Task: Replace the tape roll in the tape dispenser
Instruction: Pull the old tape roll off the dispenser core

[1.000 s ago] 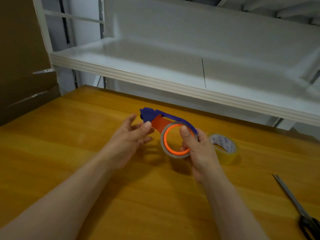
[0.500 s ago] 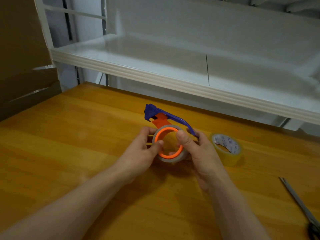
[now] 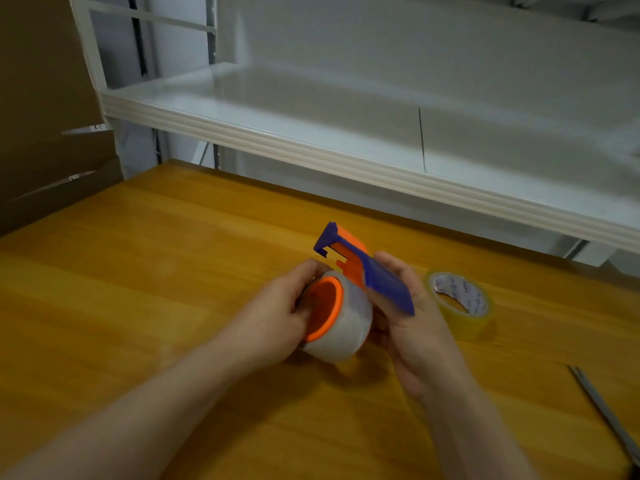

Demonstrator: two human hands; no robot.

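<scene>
Half a second back both my hands were cupped around the roll with its open ring facing me; now I have tipped the whole dispenser so the ring faces left. Over the wooden table [image 3: 145, 306], below the white shelf [image 3: 311, 147], I hold the tape dispenser [image 3: 377, 275] in the air, its purple handle running from the cutter end, up and away from me, down toward my right palm. My right hand [image 3: 415, 323] is closed around that handle from the right and underneath. The clear tape roll [image 3: 346, 323] sits on the orange hub [image 3: 325, 306], its axis lying left to right, so it must slide off leftward, straight into my left hand [image 3: 277, 313], the nearer one. That hand is curled onto the roll's left rim, thumb on top, gripping it. I judge the old roll is not yet off. The yellow replacement roll [image 3: 460, 306] lies flat on the table just right of my right hand, and scissors [image 3: 602, 410] lie further right, near the frame's edge.
</scene>
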